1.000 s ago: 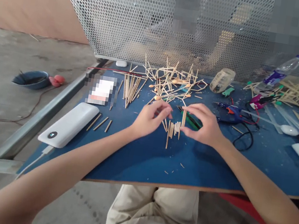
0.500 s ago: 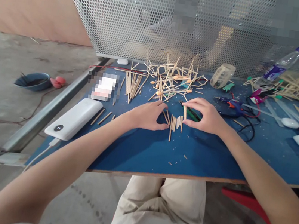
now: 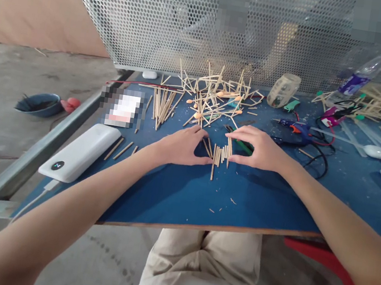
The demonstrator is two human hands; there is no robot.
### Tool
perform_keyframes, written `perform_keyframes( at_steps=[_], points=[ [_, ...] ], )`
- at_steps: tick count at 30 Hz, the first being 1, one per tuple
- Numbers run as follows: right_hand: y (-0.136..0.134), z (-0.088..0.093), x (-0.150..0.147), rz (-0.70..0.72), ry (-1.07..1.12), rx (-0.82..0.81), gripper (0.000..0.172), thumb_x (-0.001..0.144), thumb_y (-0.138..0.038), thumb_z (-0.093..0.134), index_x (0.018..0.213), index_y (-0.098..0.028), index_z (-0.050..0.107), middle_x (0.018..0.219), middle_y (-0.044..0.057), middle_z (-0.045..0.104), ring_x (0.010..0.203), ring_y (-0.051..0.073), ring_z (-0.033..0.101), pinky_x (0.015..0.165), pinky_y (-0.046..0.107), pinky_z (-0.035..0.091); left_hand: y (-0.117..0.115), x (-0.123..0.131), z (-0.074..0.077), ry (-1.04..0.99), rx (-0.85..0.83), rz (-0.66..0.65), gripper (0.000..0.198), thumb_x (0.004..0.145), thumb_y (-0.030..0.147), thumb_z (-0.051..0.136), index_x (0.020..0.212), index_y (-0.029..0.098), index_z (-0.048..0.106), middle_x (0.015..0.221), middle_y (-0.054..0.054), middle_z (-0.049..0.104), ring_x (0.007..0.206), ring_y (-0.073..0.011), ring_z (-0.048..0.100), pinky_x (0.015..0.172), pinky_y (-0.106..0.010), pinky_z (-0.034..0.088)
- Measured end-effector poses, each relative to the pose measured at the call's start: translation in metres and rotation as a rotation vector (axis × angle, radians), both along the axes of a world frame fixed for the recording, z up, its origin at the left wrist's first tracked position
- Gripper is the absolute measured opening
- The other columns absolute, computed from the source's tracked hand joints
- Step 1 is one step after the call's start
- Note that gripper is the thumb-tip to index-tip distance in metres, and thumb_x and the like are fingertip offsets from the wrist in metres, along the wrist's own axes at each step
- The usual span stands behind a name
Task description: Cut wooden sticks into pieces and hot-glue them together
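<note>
In the head view a row of short wooden sticks (image 3: 221, 155) lies side by side on the blue tabletop (image 3: 175, 193), between my hands. My left hand (image 3: 183, 148) curves in from the left, with thin sticks (image 3: 207, 148) spanning the gap from its fingertips to its thumb at the row's left end. A longer stick (image 3: 212, 172) juts toward me near that thumb. At the right end, my right hand (image 3: 255, 149) pinches a pair of sticks (image 3: 229, 146) lengthwise between thumb and fingers. Green-handled pliers (image 3: 244, 146) are partly hidden behind that hand.
Behind are a bundle of sticks (image 3: 162, 106) and a tangled stick structure (image 3: 216, 93). A white power bank (image 3: 80, 151) lies left. To the right are a glue gun (image 3: 295, 132), a jar (image 3: 284, 91) and a plastic bottle (image 3: 361, 78). A perforated metal screen (image 3: 140, 24) stands behind.
The camera view has shifted slightly, so the table items appear a little displaced. Both hands keep their places around the row of sticks, with the right fingers slightly closer to it.
</note>
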State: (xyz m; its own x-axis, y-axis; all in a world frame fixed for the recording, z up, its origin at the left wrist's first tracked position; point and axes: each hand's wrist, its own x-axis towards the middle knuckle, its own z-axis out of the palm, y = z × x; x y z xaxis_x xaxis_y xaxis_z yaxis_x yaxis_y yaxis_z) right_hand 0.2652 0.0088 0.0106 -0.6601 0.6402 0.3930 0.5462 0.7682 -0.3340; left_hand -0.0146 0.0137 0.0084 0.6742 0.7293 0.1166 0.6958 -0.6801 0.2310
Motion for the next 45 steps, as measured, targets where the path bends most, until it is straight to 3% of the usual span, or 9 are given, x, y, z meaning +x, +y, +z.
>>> perform_keyframes(
  at_steps=[15, 23, 31, 45],
  points=[
    [-0.0006, -0.0013, -0.0010, 0.019, -0.008, -0.026, 0.063, 0.080, -0.055, 0.073, 0.135, -0.026, 0.062, 0.123, 0.010, 0.067, 0.111, 0.029, 0.063, 0.097, 0.047, 0.050, 0.0017, 0.0053, -0.0062, -0.013, 0.044, -0.041, 0.071, 0.089, 0.069, 0.051, 0.136, 0.015, 0.050, 0.124, -0.015, 0.057, 0.109, -0.0321, 0.061, 0.096, -0.044, 0.047],
    [-0.0004, -0.0020, -0.0013, 0.023, -0.008, -0.029, 0.063, 0.080, -0.055, 0.073, 0.135, -0.024, 0.062, 0.123, 0.010, 0.067, 0.111, 0.029, 0.063, 0.098, 0.046, 0.050, 0.0039, 0.0053, -0.0064, -0.020, 0.051, -0.078, 0.064, 0.090, 0.066, 0.051, 0.130, 0.016, 0.053, 0.119, -0.013, 0.058, 0.108, -0.0307, 0.061, 0.095, -0.043, 0.047],
    [-0.0022, -0.0001, -0.0023, 0.019, -0.008, -0.054, 0.064, 0.080, -0.055, 0.073, 0.135, -0.024, 0.062, 0.121, 0.011, 0.067, 0.107, 0.029, 0.064, 0.094, 0.047, 0.051, -0.0019, 0.0052, -0.0050, -0.055, 0.037, 0.000, 0.065, 0.086, 0.063, 0.059, 0.133, 0.018, 0.055, 0.130, -0.016, 0.047, 0.105, -0.0308, 0.064, 0.098, -0.046, 0.048],
    [-0.0019, 0.0002, -0.0018, 0.022, -0.002, -0.061, 0.065, 0.080, -0.057, 0.073, 0.135, -0.024, 0.062, 0.121, 0.011, 0.067, 0.106, 0.029, 0.064, 0.093, 0.047, 0.051, 0.0003, 0.0072, 0.0001, -0.083, -0.017, 0.007, 0.061, 0.080, 0.056, 0.068, 0.124, 0.015, 0.063, 0.117, -0.014, 0.060, 0.100, -0.0273, 0.064, 0.090, -0.039, 0.052]
  ],
)
